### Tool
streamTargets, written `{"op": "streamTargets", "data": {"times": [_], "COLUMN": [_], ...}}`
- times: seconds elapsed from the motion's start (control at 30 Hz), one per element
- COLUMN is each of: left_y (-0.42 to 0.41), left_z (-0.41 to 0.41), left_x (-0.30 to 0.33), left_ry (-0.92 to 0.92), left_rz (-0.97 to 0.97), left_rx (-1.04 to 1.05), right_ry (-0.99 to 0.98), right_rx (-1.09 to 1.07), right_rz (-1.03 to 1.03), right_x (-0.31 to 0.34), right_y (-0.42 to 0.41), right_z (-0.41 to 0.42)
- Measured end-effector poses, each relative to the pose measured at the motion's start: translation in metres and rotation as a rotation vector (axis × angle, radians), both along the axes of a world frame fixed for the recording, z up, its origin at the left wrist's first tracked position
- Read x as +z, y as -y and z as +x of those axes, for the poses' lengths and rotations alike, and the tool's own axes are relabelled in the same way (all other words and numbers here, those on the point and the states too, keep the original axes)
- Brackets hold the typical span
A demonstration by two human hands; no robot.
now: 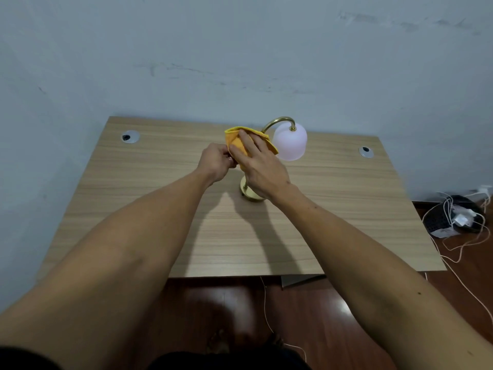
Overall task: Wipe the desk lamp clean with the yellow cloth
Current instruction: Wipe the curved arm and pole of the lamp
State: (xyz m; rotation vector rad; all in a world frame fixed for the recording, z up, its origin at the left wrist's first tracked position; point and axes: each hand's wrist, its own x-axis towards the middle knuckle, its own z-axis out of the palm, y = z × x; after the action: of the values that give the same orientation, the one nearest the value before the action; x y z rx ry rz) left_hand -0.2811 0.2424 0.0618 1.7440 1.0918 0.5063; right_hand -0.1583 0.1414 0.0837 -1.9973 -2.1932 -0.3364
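Observation:
A desk lamp stands mid-desk with a round brass base (250, 192), a curved brass neck (278, 121) and a frosted white shade (290, 142) hanging to the right. The yellow cloth (236, 141) is wrapped around the lamp's upright stem, which it hides. My right hand (260, 166) lies over the cloth with its fingers pressed flat on it. My left hand (216, 162) pinches the cloth's lower left edge with curled fingers.
The wooden desk (160, 209) stands against a pale blue wall and has two cable grommets, one far left (130, 136) and one far right (365, 151). A dark bag with white cables (453, 217) lies on the floor to the right.

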Motion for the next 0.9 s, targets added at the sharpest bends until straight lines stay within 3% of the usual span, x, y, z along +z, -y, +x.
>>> {"op": "streamTargets", "data": {"times": [0.17,0.33,0.47,0.63,0.8,0.9], "left_y": [0.002,-0.001,0.001,0.000,0.004,0.002], "left_z": [0.001,-0.002,0.000,-0.001,0.001,-0.001], "left_x": [0.005,0.000,0.003,0.000,0.005,0.003], "left_ry": [0.021,-0.017,0.021,0.002,0.035,0.023], "left_rz": [-0.024,-0.017,-0.055,-0.033,-0.083,-0.053], "left_rx": [-0.004,-0.005,-0.017,-0.004,-0.011,-0.002], "right_ry": [-0.208,-0.037,-0.202,-0.019,-0.224,-0.158], "right_rx": [-0.073,-0.030,-0.105,-0.057,-0.139,-0.074], "right_rz": [0.063,-0.065,0.037,-0.072,0.042,0.030], "right_x": [0.003,0.002,0.006,0.006,0.002,0.000], "right_y": [0.004,0.004,0.008,0.010,0.011,0.013], "right_z": [-0.002,-0.001,-0.004,-0.007,-0.002,-0.006]}}
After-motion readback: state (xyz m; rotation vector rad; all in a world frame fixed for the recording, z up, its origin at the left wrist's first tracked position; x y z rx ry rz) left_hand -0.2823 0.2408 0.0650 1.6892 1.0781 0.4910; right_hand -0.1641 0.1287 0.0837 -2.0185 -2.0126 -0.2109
